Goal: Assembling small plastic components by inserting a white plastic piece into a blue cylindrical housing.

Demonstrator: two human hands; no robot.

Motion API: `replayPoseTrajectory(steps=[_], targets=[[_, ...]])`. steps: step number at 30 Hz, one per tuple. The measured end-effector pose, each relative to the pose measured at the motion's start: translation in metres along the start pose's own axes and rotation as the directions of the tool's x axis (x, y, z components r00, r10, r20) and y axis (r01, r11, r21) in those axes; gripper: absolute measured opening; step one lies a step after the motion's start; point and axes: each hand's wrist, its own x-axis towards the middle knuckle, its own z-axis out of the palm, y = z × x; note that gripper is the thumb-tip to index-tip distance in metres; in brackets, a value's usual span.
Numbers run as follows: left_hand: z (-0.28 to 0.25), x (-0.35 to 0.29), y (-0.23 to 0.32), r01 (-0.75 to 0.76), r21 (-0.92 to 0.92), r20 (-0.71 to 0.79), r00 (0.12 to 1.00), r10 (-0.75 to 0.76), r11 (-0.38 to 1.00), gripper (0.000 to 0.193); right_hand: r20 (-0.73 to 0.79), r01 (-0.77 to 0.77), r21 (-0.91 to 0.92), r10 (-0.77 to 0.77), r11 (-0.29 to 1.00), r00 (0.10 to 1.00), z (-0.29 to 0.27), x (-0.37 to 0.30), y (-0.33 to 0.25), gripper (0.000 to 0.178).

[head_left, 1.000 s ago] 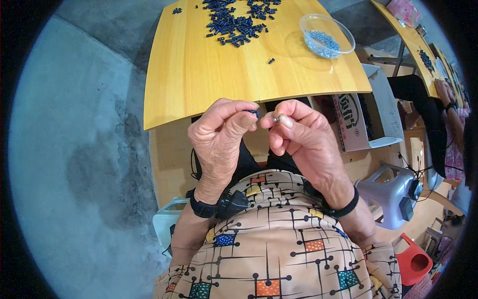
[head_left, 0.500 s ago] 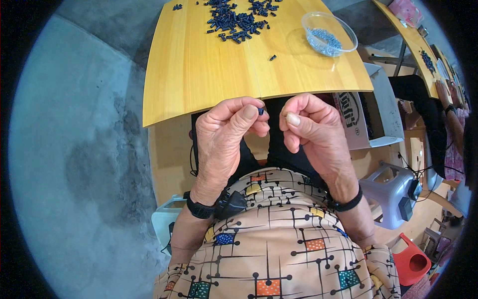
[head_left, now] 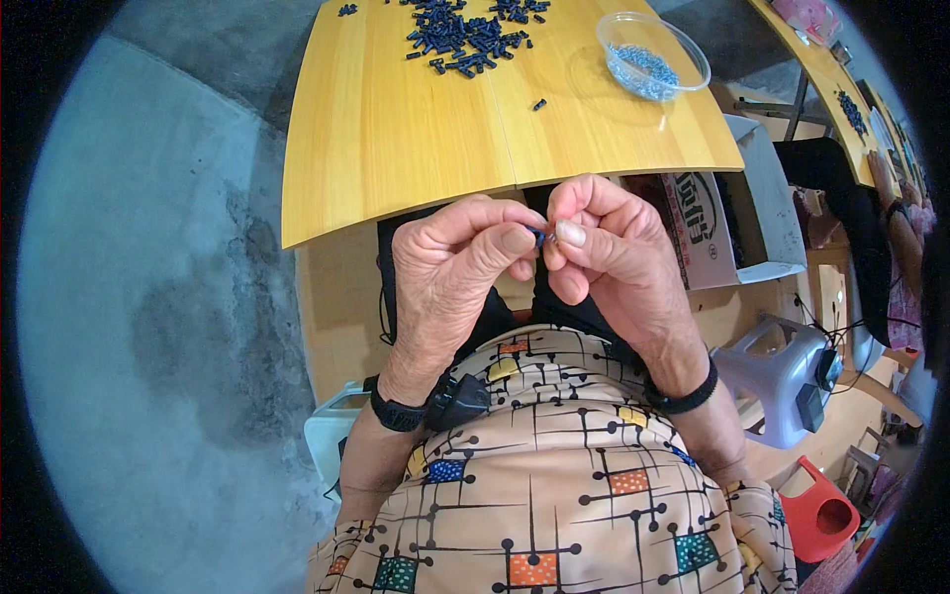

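Fingers [head_left: 516,240] of the left hand [head_left: 450,272] pinched a small dark piece [head_left: 538,237] between thumb and forefinger, while the right hand [head_left: 623,257] gripped a tiny silvery part [head_left: 552,238] in much the same way. The two bits sat nearly end to end, just short of the near edge of the yellow desk [head_left: 426,129] — whether joined or merely close, I could not tell.

A drop seemed the likeliest trouble: both grips relied on the fingertips alone, and a slight slip could have sent either bit onto the dark trousers [head_left: 572,309] or farther down, rather than onto the desk. A crooked meeting was possible too, since the fingertips covered most of the contact from above.

As for looks, the dark piece was blue-black, and only a sliver showed — its full shape stayed hidden. Out on the desk lay a similar loose piece [head_left: 539,104], short and rod-like, with a heap of dark pieces [head_left: 460,40] beyond it. Right of that heap, a clear round bowl [head_left: 683,59] held many shiny bits [head_left: 643,71]. Past the desk's right side stood an open cardboard box [head_left: 705,238].
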Motion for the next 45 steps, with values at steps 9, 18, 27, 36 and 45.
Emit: replayPoseTrajectory(steps=[9, 18, 27, 36, 45], targets=[[0.0003, -0.0001, -0.001, -0.047, 0.082, 0.061, 0.997, 0.043, 0.996, 0.018, 0.036, -0.055, 0.068, 0.053, 0.996, 0.998, 0.0001, 0.0009, -0.0024, 0.012], [-0.0015, 0.003, -0.0075, -0.105, 0.054, 0.043, 0.994, 0.103, 0.993, 0.018, 0.025, -0.029, 0.059, 0.028, 0.998, 0.999, 0.0016, 0.0033, -0.0001, 0.011], [0.0017, 0.0025, -0.0055, -0.005, -0.059, -0.004, 1.0, 0.004, 0.998, 0.018, 0.011, -0.011, 0.029, 0.011, 1.0, 1.0, -0.0003, 0.0057, 0.0022, 0.012], [0.002, 0.0022, -0.006, -0.052, -0.008, -0.009, 0.999, 0.052, 0.999, 0.016, -0.013, 0.004, 0.03, -0.004, 1.0, 1.0, 0.0003, 0.0039, 0.005, 0.012], [-0.0006, 0.0028, -0.0089, -0.06, 0.049, -0.009, 0.998, 0.06, 0.997, 0.017, -0.016, 0.007, 0.033, -0.007, 0.999, 1.0, -0.0008, 0.0039, 0.006, 0.014]])
